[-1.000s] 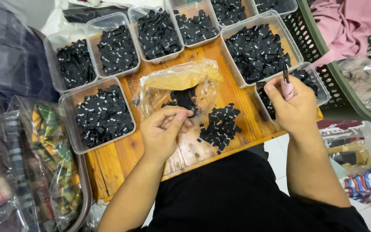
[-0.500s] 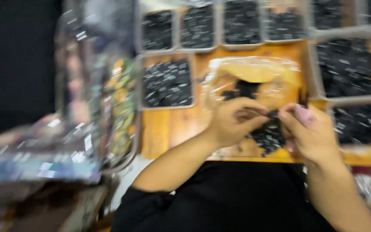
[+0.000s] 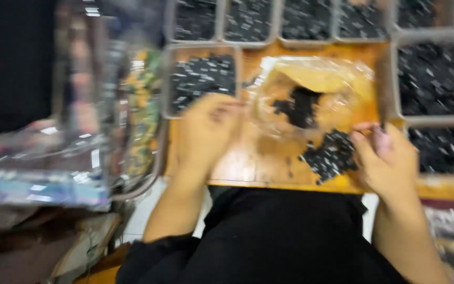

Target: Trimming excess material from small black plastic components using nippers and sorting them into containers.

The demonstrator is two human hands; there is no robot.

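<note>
Head camera, looking straight down, and the picture is smeared with motion blur, so fine detail is hard to call. A wooden board (image 3: 248,168) lies across the person's lap, and both bare hands are over it. The left hand (image 3: 206,131) sits at the board's left part, just below a clear plastic tray (image 3: 202,79) full of small black pieces; its fingers are curled inward, but the blur hides whether anything is pinched between them, so I cannot tell. The right hand (image 3: 387,160) is at the board's right edge, fingers drawn together in a narrow pinch, with something small and dark at the fingertips (image 3: 366,129), too smeared to name. Between the two hands, nearer the right one, a loose pile of black pieces (image 3: 331,155) lies directly on the wood, just beside the right hand's fingers. Above that pile sits a crumpled clear plastic bag (image 3: 316,89), with a dark clump of the same pieces showing through it. More clear trays of black pieces line the top edge (image 3: 306,21) and the right side (image 3: 434,79). Off to the left, a clear plastic bin (image 3: 106,121) with colourful contents stands beside the board, heavily blurred. The person's dark clothing (image 3: 269,242) fills the bottom of the view.
</note>
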